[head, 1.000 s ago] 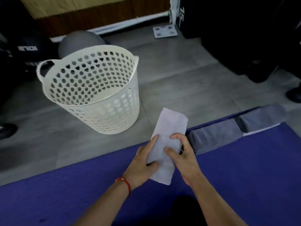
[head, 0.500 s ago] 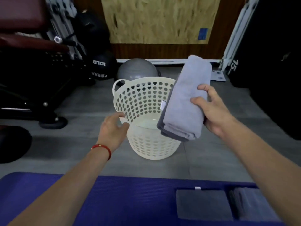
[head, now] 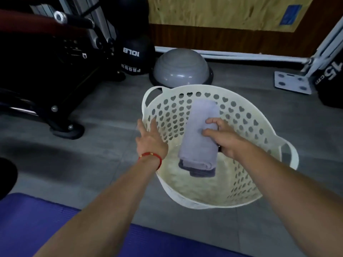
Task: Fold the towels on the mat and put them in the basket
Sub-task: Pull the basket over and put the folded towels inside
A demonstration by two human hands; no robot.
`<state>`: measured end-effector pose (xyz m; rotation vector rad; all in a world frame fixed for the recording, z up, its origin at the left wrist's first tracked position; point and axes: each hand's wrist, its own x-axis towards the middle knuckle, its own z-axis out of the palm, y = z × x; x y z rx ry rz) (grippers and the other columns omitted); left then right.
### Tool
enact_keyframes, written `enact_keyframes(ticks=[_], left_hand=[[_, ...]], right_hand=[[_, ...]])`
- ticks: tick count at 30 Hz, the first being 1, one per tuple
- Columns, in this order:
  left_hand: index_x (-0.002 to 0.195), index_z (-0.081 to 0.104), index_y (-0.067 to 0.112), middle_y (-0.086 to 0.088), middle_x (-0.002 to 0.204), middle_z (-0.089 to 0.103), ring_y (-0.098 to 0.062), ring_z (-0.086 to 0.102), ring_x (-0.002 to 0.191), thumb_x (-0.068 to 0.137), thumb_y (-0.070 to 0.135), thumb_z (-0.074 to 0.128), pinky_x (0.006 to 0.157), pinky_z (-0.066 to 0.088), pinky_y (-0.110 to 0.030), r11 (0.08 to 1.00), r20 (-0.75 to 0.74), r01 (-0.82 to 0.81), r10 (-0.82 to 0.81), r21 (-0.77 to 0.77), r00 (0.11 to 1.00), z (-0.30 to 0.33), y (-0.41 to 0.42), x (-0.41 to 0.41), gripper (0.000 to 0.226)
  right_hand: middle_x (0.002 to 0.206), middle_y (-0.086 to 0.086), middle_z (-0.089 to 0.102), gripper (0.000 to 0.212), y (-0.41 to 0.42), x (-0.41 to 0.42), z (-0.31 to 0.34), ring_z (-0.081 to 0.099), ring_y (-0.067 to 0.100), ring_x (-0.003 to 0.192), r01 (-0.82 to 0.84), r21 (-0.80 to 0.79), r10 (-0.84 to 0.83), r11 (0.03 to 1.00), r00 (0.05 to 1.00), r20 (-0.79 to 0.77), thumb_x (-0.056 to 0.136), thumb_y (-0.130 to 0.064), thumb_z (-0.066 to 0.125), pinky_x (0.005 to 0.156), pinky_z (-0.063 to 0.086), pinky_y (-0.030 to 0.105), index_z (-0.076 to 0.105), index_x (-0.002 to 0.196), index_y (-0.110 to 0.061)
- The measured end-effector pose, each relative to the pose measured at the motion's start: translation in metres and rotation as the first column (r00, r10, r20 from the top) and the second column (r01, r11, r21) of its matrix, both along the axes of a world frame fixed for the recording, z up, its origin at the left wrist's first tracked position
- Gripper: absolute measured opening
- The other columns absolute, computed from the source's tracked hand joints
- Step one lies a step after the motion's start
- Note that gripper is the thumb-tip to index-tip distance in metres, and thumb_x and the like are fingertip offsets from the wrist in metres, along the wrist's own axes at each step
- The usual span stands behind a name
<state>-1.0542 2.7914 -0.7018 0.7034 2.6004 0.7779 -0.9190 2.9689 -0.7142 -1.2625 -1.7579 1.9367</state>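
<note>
- The right hand (head: 225, 140) has its grip closed round the folded towel (head: 200, 138) at about mid-length, fingers curled over the top and the thumb pressing the near side; it holds the bundle inside the mouth of the basket (head: 246, 199).
- The left hand (head: 151, 140) holds nothing: its fingers are straight and spread, lying against the basket's rim and wall on the left side, apparently to steady it.
- The towel is pale lilac-grey, folded into a long, thick pad, with several layers showing at its near end. It hangs tilted, far end higher, over the basket floor; whether the low end already touches the bottom cannot be told.
- Handling, as a judgement: the towel looks soft, light and limp, not slippery or breakable. A grip across the middle, squeezing all the layers together, keeps the fold; holding one edge would likely let it fall open. Laying it flat before letting go should preserve the fold.
- The basket is cream plastic pierced with heart-shaped holes, with loop handles at two sides, standing on the grey floor (head: 104, 138) just beyond the blue mat (head: 33, 221). It looks light enough to tip or slide if pushed.
- Behind stand a grey half-ball trainer (head: 181, 66) and black gym gear.
</note>
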Motion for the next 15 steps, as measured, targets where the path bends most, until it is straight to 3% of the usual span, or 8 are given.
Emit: enact_keyframes(ticks=[5, 7, 9, 11, 15], left_hand=[[0.154, 0.028, 0.034, 0.007, 0.166, 0.008, -0.034, 0.064, 0.109, 0.083, -0.008, 0.055, 0.092, 0.054, -0.041, 0.996, -0.028, -0.058, 0.060, 0.067, 0.998, -0.010, -0.003, 0.001, 0.087], [0.152, 0.031, 0.032, 0.007, 0.165, 0.013, -0.035, 0.064, 0.107, 0.081, -0.008, 0.053, 0.096, 0.053, -0.045, 0.994, -0.021, -0.069, 0.071, 0.088, 0.997, -0.010, -0.003, -0.002, 0.084], [0.153, 0.031, 0.032, 0.006, 0.167, 0.010, -0.035, 0.065, 0.106, 0.081, -0.010, 0.052, 0.094, 0.054, -0.044, 0.995, -0.046, -0.065, 0.068, 0.075, 0.997, -0.011, -0.002, 0.001, 0.086], [0.153, 0.032, 0.032, 0.007, 0.167, 0.009, -0.035, 0.065, 0.106, 0.081, -0.012, 0.052, 0.092, 0.053, -0.040, 0.995, -0.063, -0.065, 0.070, 0.074, 0.996, -0.014, 0.000, 0.002, 0.087], [0.151, 0.034, 0.031, 0.006, 0.164, 0.013, -0.033, 0.064, 0.103, 0.083, -0.008, 0.054, 0.088, 0.051, -0.037, 0.994, -0.105, -0.046, 0.056, 0.095, 0.993, -0.017, 0.001, -0.004, 0.081]], right_hand=[[0.128, 0.006, 0.054, 0.042, 0.017, -0.037, -0.057, 0.063, 0.024, 0.102, -0.206, 0.001, 0.201, 0.979, 0.958, 0.203, 0.084, -0.015, 0.075, 0.066, 0.053, 0.030, 0.060, 0.119, -0.032], [0.136, 0.007, 0.048, 0.044, 0.015, -0.051, -0.083, 0.059, 0.026, 0.113, -0.262, 0.025, 0.249, 0.965, 0.937, 0.244, 0.081, -0.018, 0.077, 0.076, 0.057, 0.035, 0.060, 0.119, -0.031], [0.133, 0.011, 0.052, 0.045, 0.012, -0.061, -0.109, 0.061, 0.026, 0.108, -0.267, 0.006, 0.259, 0.964, 0.940, 0.223, 0.082, -0.015, 0.078, 0.084, 0.058, 0.042, 0.059, 0.121, -0.027], [0.127, 0.013, 0.057, 0.045, 0.005, -0.062, -0.132, 0.064, 0.023, 0.095, -0.240, -0.087, 0.252, 0.967, 0.954, 0.160, 0.085, -0.012, 0.076, 0.074, 0.057, 0.038, 0.057, 0.124, -0.026], [0.129, 0.007, 0.056, 0.045, -0.004, -0.061, -0.178, 0.064, 0.033, 0.112, -0.227, -0.304, 0.273, 0.925, 0.955, 0.117, 0.086, -0.023, 0.072, 0.077, 0.054, 0.040, 0.052, 0.124, -0.038]])
